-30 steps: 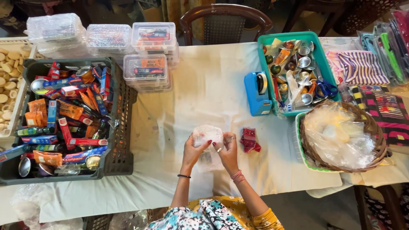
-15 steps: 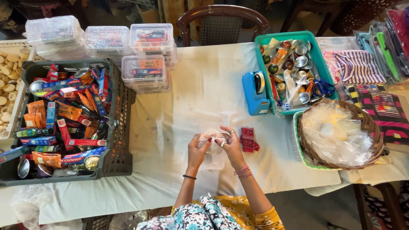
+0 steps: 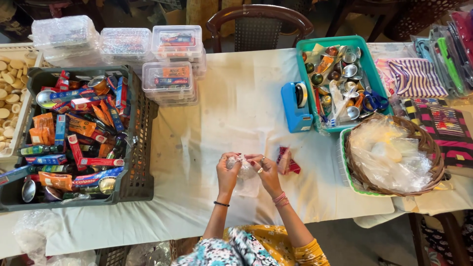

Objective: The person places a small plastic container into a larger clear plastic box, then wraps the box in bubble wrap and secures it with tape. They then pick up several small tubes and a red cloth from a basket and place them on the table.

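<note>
Clear plastic bag lies on the white counter, its top pinched between left hand and right hand. Both grips are pressed together on it, equally near; a red packet sits just right.

Clear pouch: small see-through plastic bag on the white cloth, both hands pinching its top edge.
Red packet: small red-and-dark wrapped piece, just right of the hands.
Grey crate: left side, heaped with long red, blue and orange cartons and tubes, plus orange sachets.
Clear lidded boxes: stacked behind the crate, orange and blue packs showing through; more stacks further back.
Teal tray: far right of centre, small wrapped items and shiny cups inside.
Wicker basket: right edge, full of crumpled clear bags.
</note>
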